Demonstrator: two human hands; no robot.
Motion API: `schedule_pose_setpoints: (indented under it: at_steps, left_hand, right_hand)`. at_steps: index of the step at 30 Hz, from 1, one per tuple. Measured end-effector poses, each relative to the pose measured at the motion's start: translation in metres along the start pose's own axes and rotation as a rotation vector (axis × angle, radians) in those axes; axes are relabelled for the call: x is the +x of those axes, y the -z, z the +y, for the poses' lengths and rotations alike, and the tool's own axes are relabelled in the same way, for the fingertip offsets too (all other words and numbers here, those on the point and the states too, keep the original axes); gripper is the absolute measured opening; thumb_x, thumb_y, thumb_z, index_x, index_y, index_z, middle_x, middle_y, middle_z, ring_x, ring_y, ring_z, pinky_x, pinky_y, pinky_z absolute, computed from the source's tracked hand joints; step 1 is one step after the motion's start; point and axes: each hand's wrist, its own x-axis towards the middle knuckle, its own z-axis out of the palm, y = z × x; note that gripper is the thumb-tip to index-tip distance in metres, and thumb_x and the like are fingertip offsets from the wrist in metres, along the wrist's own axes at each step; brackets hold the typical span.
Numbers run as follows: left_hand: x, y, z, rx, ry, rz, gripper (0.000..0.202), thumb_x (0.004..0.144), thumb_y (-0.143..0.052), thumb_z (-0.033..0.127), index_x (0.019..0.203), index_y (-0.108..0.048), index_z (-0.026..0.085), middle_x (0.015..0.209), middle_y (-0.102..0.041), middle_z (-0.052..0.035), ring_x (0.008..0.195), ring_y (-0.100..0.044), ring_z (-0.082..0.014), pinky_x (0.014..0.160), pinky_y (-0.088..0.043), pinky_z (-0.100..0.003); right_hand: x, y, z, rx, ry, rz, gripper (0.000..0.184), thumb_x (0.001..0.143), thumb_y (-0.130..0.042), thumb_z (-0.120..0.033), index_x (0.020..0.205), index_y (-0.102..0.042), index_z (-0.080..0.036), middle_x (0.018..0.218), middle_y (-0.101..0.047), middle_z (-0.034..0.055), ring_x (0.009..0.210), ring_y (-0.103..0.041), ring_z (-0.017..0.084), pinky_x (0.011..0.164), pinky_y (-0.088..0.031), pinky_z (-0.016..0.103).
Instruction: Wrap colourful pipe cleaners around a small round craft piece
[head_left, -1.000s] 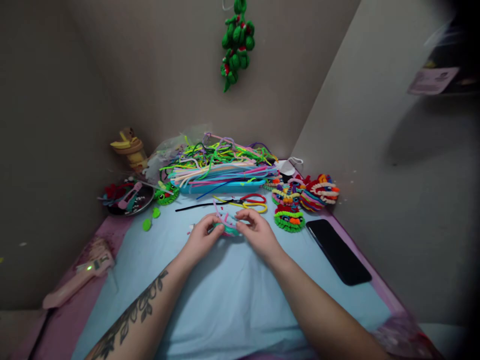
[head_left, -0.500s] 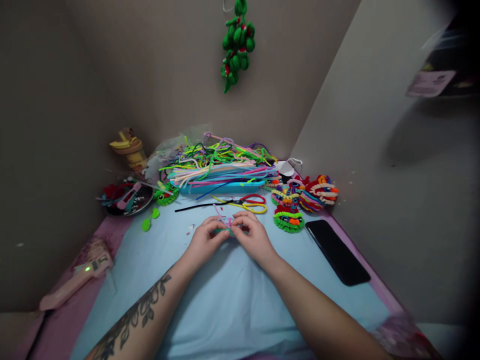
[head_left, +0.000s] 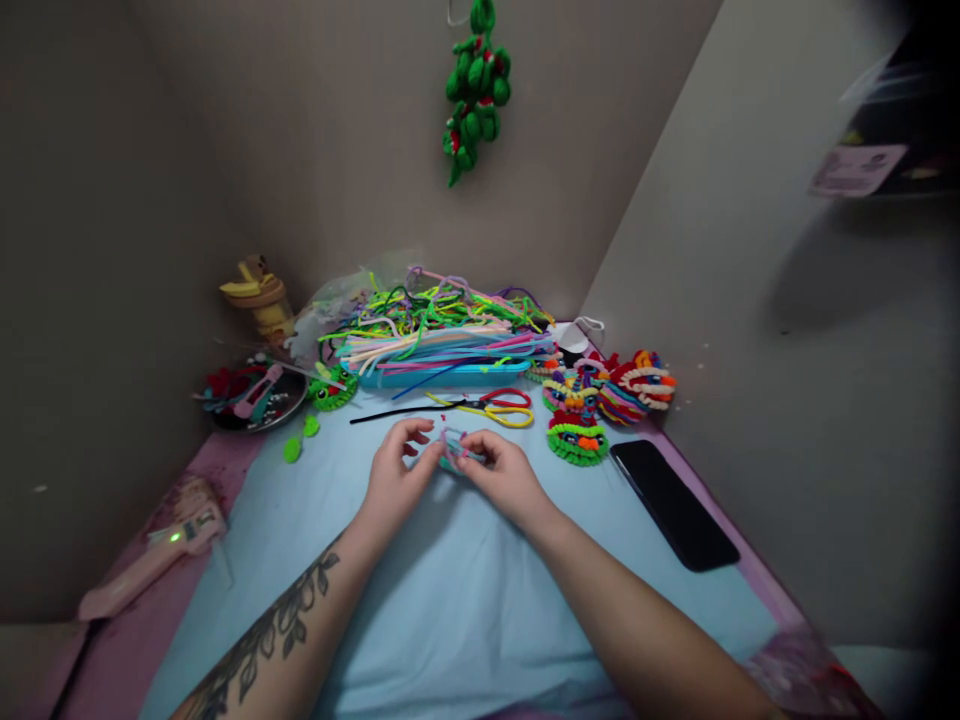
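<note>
In the head view, a small shape of bent pipe cleaners (head_left: 451,452), lilac, pink and teal, is between my hands above the blue cloth. My right hand (head_left: 504,470) pinches it from the right with thumb and fingertips. My left hand (head_left: 401,468) is at its left side, fingers curved and spread apart from the thumb. The left thumb tip reaches the shape's edge; whether it touches is too small to tell. Just beyond the hands lie scissors (head_left: 495,406) with red and yellow handles and a black pipe cleaner (head_left: 390,413).
A blue tray (head_left: 442,378) heaped with pipe cleaners stands at the back. Colourful fuzzy figures (head_left: 577,440) and a phone (head_left: 675,505) lie to the right. On the left are a pink glue gun (head_left: 161,555), a metal bowl (head_left: 289,408) and green pieces (head_left: 292,450).
My left hand has opened and drawn slightly left from the pipe-cleaner shape. A lilac strand that stuck up now lies bent around into it. My right hand has barely moved.
</note>
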Motion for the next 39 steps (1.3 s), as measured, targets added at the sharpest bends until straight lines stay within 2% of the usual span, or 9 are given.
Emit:
schedule_pose_setpoints:
  at_steps: [3, 6, 14, 18, 21, 25, 28, 34, 39]
  left_hand:
    - [0.001, 0.001, 0.001, -0.165, 0.093, -0.025, 0.027, 0.079, -0.061, 0.034, 0.100, -0.058, 0.018, 0.089, -0.066, -0.0050, 0.076, -0.061, -0.0150, 0.067, -0.046, -0.026]
    - [0.001, 0.000, 0.002, -0.251, 0.150, -0.075, 0.022, 0.077, -0.063, 0.034, 0.090, -0.060, 0.016, 0.079, -0.065, -0.0030, 0.069, -0.060, -0.0132, 0.064, -0.045, -0.024]
    - [-0.004, -0.002, 0.006, -0.029, 0.053, -0.140, 0.017, 0.079, -0.059, 0.033, 0.084, -0.061, 0.017, 0.079, -0.065, -0.0024, 0.069, -0.059, -0.0128, 0.058, -0.043, -0.021]
    - [-0.004, -0.002, 0.004, -0.017, 0.057, -0.118, 0.013, 0.079, -0.058, 0.029, 0.083, -0.059, 0.017, 0.075, -0.064, -0.0010, 0.065, -0.058, -0.0118, 0.058, -0.043, -0.021]
    - [-0.003, -0.001, 0.001, 0.088, 0.053, -0.128, 0.008, 0.078, -0.054, 0.024, 0.081, -0.059, 0.018, 0.072, -0.064, 0.0007, 0.062, -0.056, -0.0108, 0.058, -0.043, -0.021]
    - [-0.006, -0.002, 0.002, 0.092, 0.045, -0.193, 0.014, 0.078, -0.053, 0.022, 0.092, -0.052, 0.019, 0.072, -0.065, 0.0021, 0.060, -0.058, -0.0105, 0.055, -0.042, -0.021]
    - [-0.007, -0.004, 0.005, 0.001, 0.090, -0.176, 0.023, 0.079, -0.055, 0.025, 0.099, -0.046, 0.019, 0.068, -0.067, 0.0025, 0.058, -0.059, -0.0111, 0.054, -0.042, -0.021]
    - [-0.008, -0.007, 0.006, 0.034, 0.116, -0.089, 0.018, 0.077, -0.057, 0.028, 0.090, -0.062, 0.016, 0.075, -0.072, -0.0042, 0.064, -0.065, -0.0152, 0.061, -0.048, -0.025]
    - [-0.009, -0.010, 0.004, 0.173, 0.110, -0.156, 0.014, 0.075, -0.055, 0.022, 0.079, -0.068, 0.017, 0.072, -0.072, -0.0025, 0.062, -0.064, -0.0151, 0.059, -0.047, -0.024]
  right_hand:
    - [-0.002, -0.002, -0.001, -0.086, 0.018, -0.008, 0.012, 0.072, -0.062, -0.025, 0.082, -0.063, -0.018, 0.081, -0.067, 0.0026, 0.077, -0.060, 0.017, 0.071, -0.044, 0.028]
    - [-0.003, -0.004, -0.002, -0.129, 0.048, 0.009, 0.009, 0.073, -0.060, -0.023, 0.080, -0.063, -0.018, 0.078, -0.066, 0.0015, 0.075, -0.059, 0.016, 0.069, -0.044, 0.027]
    - [-0.003, -0.005, -0.005, -0.138, 0.081, 0.096, 0.005, 0.074, -0.056, -0.022, 0.075, -0.060, -0.019, 0.074, -0.063, 0.0006, 0.070, -0.057, 0.015, 0.065, -0.044, 0.026]
    - [-0.003, -0.004, -0.007, -0.123, 0.074, 0.140, 0.007, 0.072, -0.058, -0.026, 0.074, -0.059, -0.019, 0.073, -0.062, 0.0009, 0.068, -0.056, 0.015, 0.065, -0.045, 0.026]
    - [-0.003, -0.003, -0.008, -0.095, 0.071, 0.146, 0.010, 0.074, -0.058, -0.028, 0.075, -0.058, -0.018, 0.071, -0.061, 0.0009, 0.067, -0.055, 0.015, 0.063, -0.044, 0.026]
    - [-0.004, -0.002, -0.007, -0.113, 0.068, 0.147, 0.009, 0.074, -0.058, -0.027, 0.076, -0.059, -0.018, 0.072, -0.061, 0.0008, 0.066, -0.054, 0.015, 0.063, -0.043, 0.026]
    - [-0.003, -0.003, -0.006, -0.117, 0.061, 0.150, 0.008, 0.074, -0.058, -0.026, 0.076, -0.058, -0.018, 0.072, -0.061, 0.0008, 0.067, -0.055, 0.015, 0.063, -0.043, 0.026]
    - [-0.003, -0.005, -0.003, -0.108, 0.067, 0.193, 0.008, 0.075, -0.057, -0.026, 0.077, -0.059, -0.018, 0.073, -0.062, 0.0015, 0.068, -0.056, 0.016, 0.063, -0.044, 0.026]
    - [-0.005, -0.006, -0.002, -0.178, 0.126, 0.240, 0.006, 0.078, -0.056, -0.023, 0.079, -0.058, -0.019, 0.077, -0.063, 0.0027, 0.074, -0.057, 0.017, 0.068, -0.045, 0.028]
